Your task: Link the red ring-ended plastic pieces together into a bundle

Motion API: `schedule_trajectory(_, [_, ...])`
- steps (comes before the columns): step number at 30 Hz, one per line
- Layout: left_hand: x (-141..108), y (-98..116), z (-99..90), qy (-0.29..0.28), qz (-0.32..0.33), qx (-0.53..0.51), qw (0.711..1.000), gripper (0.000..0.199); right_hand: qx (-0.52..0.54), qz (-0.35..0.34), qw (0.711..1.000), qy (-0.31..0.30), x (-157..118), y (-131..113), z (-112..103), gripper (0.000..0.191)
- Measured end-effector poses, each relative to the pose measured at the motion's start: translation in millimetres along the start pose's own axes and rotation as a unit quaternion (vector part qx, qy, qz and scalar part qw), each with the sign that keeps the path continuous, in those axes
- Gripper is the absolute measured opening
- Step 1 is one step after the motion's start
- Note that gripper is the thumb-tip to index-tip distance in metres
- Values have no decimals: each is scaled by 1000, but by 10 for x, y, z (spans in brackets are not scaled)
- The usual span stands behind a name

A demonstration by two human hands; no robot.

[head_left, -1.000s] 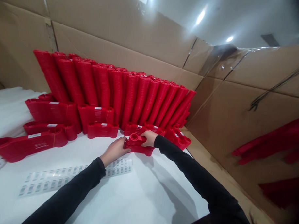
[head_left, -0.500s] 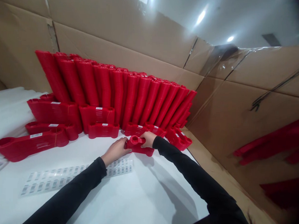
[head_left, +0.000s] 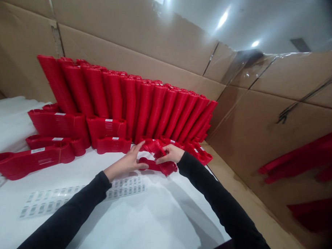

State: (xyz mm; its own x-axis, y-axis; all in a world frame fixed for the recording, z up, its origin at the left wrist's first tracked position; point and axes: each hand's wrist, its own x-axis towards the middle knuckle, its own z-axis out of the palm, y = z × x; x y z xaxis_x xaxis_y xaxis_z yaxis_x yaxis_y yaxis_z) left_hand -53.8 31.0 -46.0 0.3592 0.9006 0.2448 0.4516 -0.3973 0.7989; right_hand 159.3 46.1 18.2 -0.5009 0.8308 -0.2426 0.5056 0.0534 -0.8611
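Note:
My right hand (head_left: 172, 153) pinches the edge of a small stack of thin red plastic pieces (head_left: 153, 148), lifted and tilted so its ridged side shows. Just below it, more red pieces (head_left: 150, 164) lie low over the white tabletop; whether they are joined to the lifted stack I cannot tell. My left hand (head_left: 126, 162) is open, thumb and fingers spread at the left side of the pieces. Its thumb is close to the lower ones, and contact is unclear. Under my left forearm lies a sheet of barcode labels (head_left: 128, 186).
Tall red stacks (head_left: 128, 105) lean in a row against a cardboard wall (head_left: 130, 47). Before them sit shorter banded bundles with white labels, such as one bundle (head_left: 113, 146). White padding (head_left: 10, 119) is piled at the left. Cardboard rises on the right.
The upright red stack between both hands is now tipped, with pieces raised in my right hand. My left hand has let go and spread its fingers, shifting slightly left.

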Motion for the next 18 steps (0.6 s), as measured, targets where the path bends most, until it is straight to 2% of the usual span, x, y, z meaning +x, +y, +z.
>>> schedule_trajectory(2, [2, 156, -46, 24, 34, -90, 995, 91, 79, -9, 997, -20, 2, 40, 129, 41])
schedule_trajectory(4, [-8, 302, -53, 69, 75, -131, 986, 86, 150, -20, 988, -40, 36, 80, 302, 42])
schedule_trajectory(7, [-36, 424, -27, 98, 105, -88, 986, 60, 245, -42, 967, -58, 107, 120, 578, 43])
schedule_trajectory(10, [-61, 432, -25, 83, 91, -68, 990, 37, 315, -58, 945, -70, 156, 125, 778, 45])
schedule_trajectory(14, [-81, 420, -66, 54, 54, -73, 994, 34, 362, -71, 924, -106, 187, 104, 900, 46])
schedule_trajectory(18, [-92, 463, -119, 39, 34, -79, 996, 33, 374, -78, 915, -131, 198, 127, 944, 45])
